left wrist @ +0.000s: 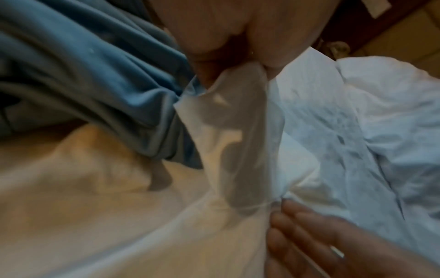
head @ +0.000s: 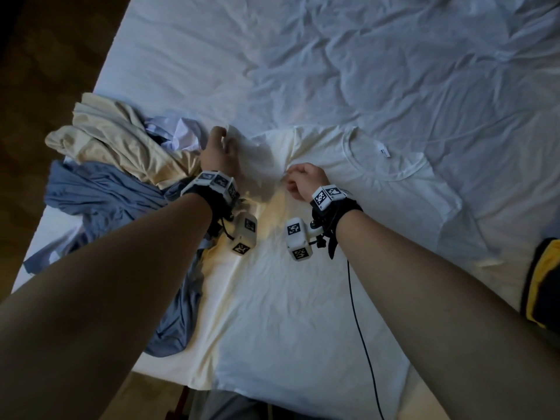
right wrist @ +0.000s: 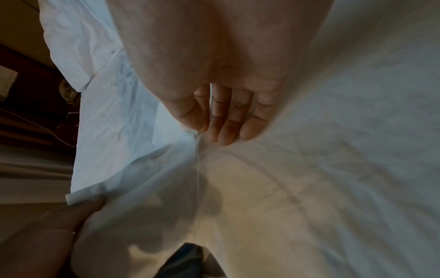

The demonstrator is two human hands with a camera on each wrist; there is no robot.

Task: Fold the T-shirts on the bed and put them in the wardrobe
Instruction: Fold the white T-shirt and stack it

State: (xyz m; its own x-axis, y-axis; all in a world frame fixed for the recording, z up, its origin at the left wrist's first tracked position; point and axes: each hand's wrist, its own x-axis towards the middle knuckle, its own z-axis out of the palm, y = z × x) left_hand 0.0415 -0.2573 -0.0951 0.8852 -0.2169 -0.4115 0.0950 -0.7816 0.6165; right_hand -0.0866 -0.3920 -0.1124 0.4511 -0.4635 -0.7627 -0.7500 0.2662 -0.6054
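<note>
A white T-shirt (head: 303,298) lies spread face up on the bed, collar toward the far right. My left hand (head: 219,150) pinches the hem of its left sleeve (head: 251,153) and holds it lifted off the bed; the left wrist view shows the sleeve (left wrist: 238,122) hanging from the left hand (left wrist: 238,56). My right hand (head: 303,180) sits at the shoulder seam, fingertips pressing the cloth down. In the right wrist view its fingers (right wrist: 223,122) lie fairly straight on the shirt beside the seam, with the left hand (right wrist: 59,235) gripping the sleeve (right wrist: 142,188) below.
A cream garment (head: 115,137), a blue one (head: 106,195) and a crumpled white piece (head: 181,131) are heaped at the bed's left edge. Wrinkled white sheet (head: 363,56) covers the far bed. Dark floor (head: 45,56) lies to the left. A black-and-yellow item (head: 542,283) sits at the right edge.
</note>
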